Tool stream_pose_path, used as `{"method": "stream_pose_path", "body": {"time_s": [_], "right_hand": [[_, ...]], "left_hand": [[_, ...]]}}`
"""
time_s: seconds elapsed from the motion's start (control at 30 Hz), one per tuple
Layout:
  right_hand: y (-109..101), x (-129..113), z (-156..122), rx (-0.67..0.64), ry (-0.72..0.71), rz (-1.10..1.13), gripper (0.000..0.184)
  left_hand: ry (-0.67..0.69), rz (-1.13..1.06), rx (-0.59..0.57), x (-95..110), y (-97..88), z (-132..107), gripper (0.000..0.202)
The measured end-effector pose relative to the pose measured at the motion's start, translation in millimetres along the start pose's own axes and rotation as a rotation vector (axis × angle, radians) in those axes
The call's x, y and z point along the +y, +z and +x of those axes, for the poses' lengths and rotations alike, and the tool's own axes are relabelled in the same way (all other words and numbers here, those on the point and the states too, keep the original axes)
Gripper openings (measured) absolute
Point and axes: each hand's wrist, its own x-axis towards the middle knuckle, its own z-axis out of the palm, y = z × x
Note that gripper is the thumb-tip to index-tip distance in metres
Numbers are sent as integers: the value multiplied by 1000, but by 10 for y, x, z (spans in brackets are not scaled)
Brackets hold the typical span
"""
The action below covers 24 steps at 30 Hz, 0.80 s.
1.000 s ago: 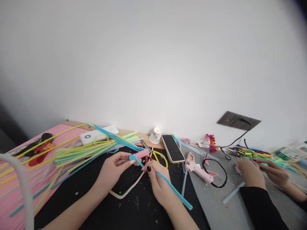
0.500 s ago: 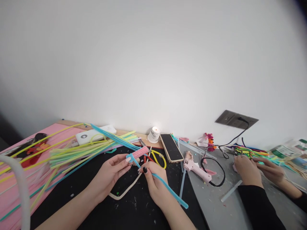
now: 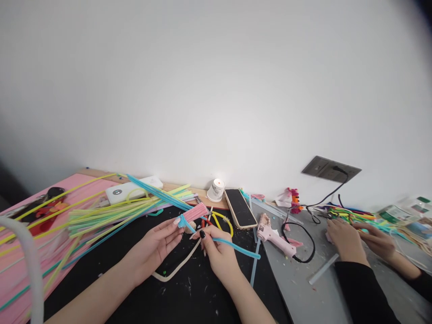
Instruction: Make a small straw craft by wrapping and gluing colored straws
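My left hand pinches a bundle of pink pipe cleaners near its lower end, where blue is wrapped round it. From that wrap a blue pipe cleaner runs down to the right. My right hand grips it between thumb and fingers, and its free end sticks out past the knuckles. Just behind the hands lie a yellow loop and a cream-coloured strip. The inner side of the wrap is hidden by my left fingers.
Loose pipe cleaners cover the left side near a white device. A paper cup, a phone and a pink glue gun with a black cord stand behind and right. Another person's hands work at far right.
The blue pipe cleaner's free end has swung upward, and more blue now covers the pink bundle's lower end. My right hand has shifted only slightly.
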Motion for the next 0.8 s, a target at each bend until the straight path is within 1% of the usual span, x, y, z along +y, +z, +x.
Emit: {"method": "stream_pose_path", "body": {"time_s": [0.17,0.33,0.43,0.53,0.63,0.8], "right_hand": [[18,-18,50,8,107,138,35],[35,-57,78,26,115,205,35],[47,-40,77,42,122,263,30],[61,-6,79,60,158,359,23],[68,26,85,73,193,433,20],[60,54,85,88,200,423,14]], "left_hand": [[-49,-90,6,26,16,-18,12],[-81,-127,-44,19,-2,-15,15],[-103,-140,-66,9,-3,-10,14],[-128,-152,-57,2,8,-16,14],[-136,-149,-48,10,31,-41,15],[-143,-142,-67,33,61,-93,16]]}}
